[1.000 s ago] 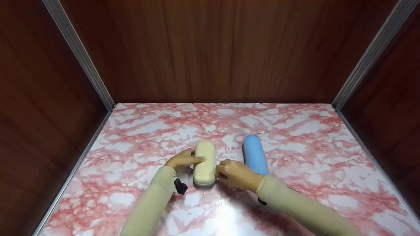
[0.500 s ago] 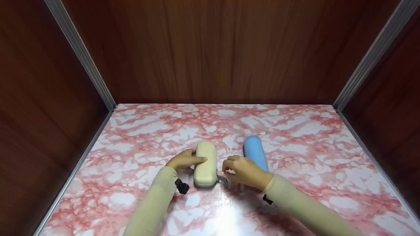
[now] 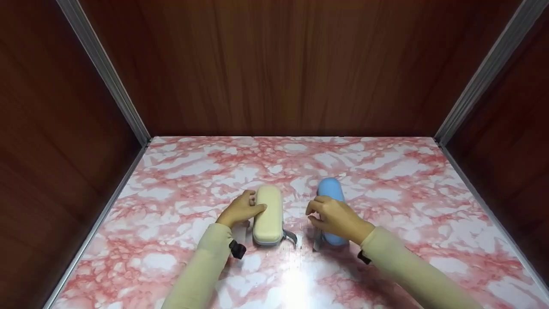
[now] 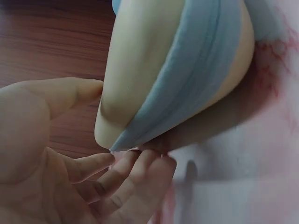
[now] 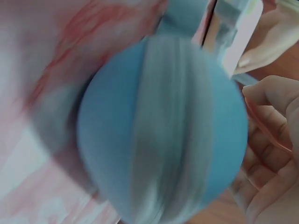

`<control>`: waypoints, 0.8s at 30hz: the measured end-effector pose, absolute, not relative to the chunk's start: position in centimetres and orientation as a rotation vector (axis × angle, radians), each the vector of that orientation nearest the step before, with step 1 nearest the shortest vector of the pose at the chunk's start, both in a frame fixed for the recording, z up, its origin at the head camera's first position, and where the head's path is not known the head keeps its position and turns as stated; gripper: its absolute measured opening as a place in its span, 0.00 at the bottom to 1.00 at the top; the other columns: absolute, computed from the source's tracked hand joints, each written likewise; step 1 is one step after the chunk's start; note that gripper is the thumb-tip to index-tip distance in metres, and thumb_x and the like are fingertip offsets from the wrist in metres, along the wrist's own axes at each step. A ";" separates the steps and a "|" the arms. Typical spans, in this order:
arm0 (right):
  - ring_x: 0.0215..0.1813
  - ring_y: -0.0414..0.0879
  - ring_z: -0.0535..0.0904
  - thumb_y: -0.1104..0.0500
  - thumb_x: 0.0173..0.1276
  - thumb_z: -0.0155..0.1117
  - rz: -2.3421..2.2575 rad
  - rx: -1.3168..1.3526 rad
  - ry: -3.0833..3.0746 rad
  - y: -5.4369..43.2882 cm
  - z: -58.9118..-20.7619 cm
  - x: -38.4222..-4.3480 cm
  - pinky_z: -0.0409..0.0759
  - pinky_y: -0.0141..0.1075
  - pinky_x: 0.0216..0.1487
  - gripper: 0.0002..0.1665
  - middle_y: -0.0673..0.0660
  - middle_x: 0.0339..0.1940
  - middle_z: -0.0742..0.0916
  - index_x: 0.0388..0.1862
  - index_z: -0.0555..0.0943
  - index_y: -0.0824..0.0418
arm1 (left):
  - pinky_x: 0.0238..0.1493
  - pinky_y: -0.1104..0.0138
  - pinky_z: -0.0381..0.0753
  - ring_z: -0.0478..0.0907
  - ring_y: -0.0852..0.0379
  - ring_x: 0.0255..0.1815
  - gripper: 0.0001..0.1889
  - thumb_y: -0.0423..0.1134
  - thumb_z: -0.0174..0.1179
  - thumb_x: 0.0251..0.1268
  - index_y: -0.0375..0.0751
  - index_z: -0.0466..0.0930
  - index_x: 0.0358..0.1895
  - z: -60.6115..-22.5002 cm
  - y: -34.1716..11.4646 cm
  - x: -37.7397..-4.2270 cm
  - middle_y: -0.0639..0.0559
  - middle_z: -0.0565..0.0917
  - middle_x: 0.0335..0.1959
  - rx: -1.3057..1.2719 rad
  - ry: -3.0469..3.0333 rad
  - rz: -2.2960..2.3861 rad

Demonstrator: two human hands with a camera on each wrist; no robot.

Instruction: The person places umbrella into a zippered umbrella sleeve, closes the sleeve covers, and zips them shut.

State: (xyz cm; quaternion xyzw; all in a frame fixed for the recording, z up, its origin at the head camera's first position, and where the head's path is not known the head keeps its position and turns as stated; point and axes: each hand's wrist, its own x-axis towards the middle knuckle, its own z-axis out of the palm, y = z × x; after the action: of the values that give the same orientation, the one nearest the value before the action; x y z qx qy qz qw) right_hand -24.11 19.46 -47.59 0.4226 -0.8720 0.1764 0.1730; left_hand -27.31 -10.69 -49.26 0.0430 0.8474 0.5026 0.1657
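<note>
A long cream glasses case (image 3: 269, 223) with a blue-grey zip band lies lengthwise near the middle of the table. My left hand (image 3: 239, 210) is at its left side; the thumb touches the cream shell (image 4: 140, 60), while the other fingers sit loosely bent by its lower edge. To the right lies a similar blue glasses case (image 3: 330, 187) with a grey zip band (image 5: 163, 121). Over its middle hovers my right hand (image 3: 339, 218), fingers loosely curled around nothing, hiding part of the lid. A grey strap (image 3: 291, 236) sticks out from the cream case's right side.
The table (image 3: 193, 171) has a red and white marbled top. Dark wooden panels (image 3: 274, 68) with grey metal corner posts (image 3: 103, 68) enclose it at the back and both sides. A second grey strap (image 3: 317, 242) lies by the blue case's left side.
My right hand has moved right, from the cream case's side to above the blue case, leaving the grey strap exposed. My left hand has loosened slightly, its fingers lifting from the cream case's side.
</note>
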 end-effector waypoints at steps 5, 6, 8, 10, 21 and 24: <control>0.38 0.46 0.81 0.64 0.60 0.74 0.505 1.106 -2.496 21.1 -47.4 -24.1 0.83 0.39 0.32 0.08 0.52 0.36 0.83 0.36 0.83 0.57 | 0.33 0.60 0.78 0.77 0.50 0.42 0.35 0.48 0.61 0.69 0.36 0.63 0.73 -48.9 -10.9 -27.0 0.43 0.78 0.51 0.175 2.554 1.346; 0.39 0.47 0.82 0.63 0.60 0.74 0.505 1.087 -2.503 21.3 -47.4 -24.2 0.83 0.39 0.32 0.08 0.52 0.37 0.83 0.36 0.83 0.56 | 0.36 0.59 0.79 0.77 0.50 0.43 0.33 0.48 0.61 0.69 0.37 0.65 0.72 -48.8 -11.0 -26.9 0.43 0.78 0.51 0.180 2.581 1.331; 0.40 0.48 0.82 0.63 0.60 0.74 0.504 1.051 -2.506 22.0 -47.3 -24.2 0.83 0.40 0.32 0.08 0.53 0.37 0.82 0.37 0.83 0.57 | 0.43 0.56 0.79 0.77 0.49 0.46 0.31 0.48 0.60 0.68 0.38 0.69 0.70 -48.6 -11.1 -26.8 0.43 0.78 0.51 0.201 2.640 1.293; 0.40 0.48 0.81 0.63 0.61 0.74 0.497 1.018 -2.508 22.6 -47.3 -24.3 0.83 0.40 0.33 0.08 0.53 0.38 0.82 0.37 0.83 0.57 | 0.49 0.53 0.78 0.77 0.47 0.48 0.28 0.48 0.60 0.68 0.39 0.73 0.67 -48.5 -11.3 -26.7 0.43 0.79 0.51 0.223 2.716 1.234; 0.41 0.47 0.79 0.62 0.61 0.74 0.509 0.905 -2.493 25.4 -47.5 -24.4 0.82 0.43 0.37 0.08 0.53 0.39 0.82 0.38 0.84 0.57 | 0.48 0.49 0.79 0.80 0.46 0.50 0.19 0.47 0.60 0.70 0.43 0.80 0.59 -47.9 -12.3 -25.8 0.44 0.81 0.52 0.291 2.943 1.027; 0.42 0.49 0.79 0.61 0.63 0.73 0.509 0.864 -2.483 26.3 -47.5 -24.5 0.82 0.43 0.38 0.07 0.54 0.40 0.83 0.39 0.84 0.57 | 0.42 0.50 0.81 0.80 0.48 0.45 0.19 0.48 0.61 0.70 0.45 0.80 0.60 -47.9 -12.7 -25.5 0.45 0.81 0.52 0.303 3.036 0.926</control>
State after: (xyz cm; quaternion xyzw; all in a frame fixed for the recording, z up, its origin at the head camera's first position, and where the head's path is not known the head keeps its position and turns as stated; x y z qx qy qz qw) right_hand -24.48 26.28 -47.49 0.3140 -0.9024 0.1851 0.2299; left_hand -25.54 -12.71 -47.93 0.0949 0.9519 0.2903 -0.0237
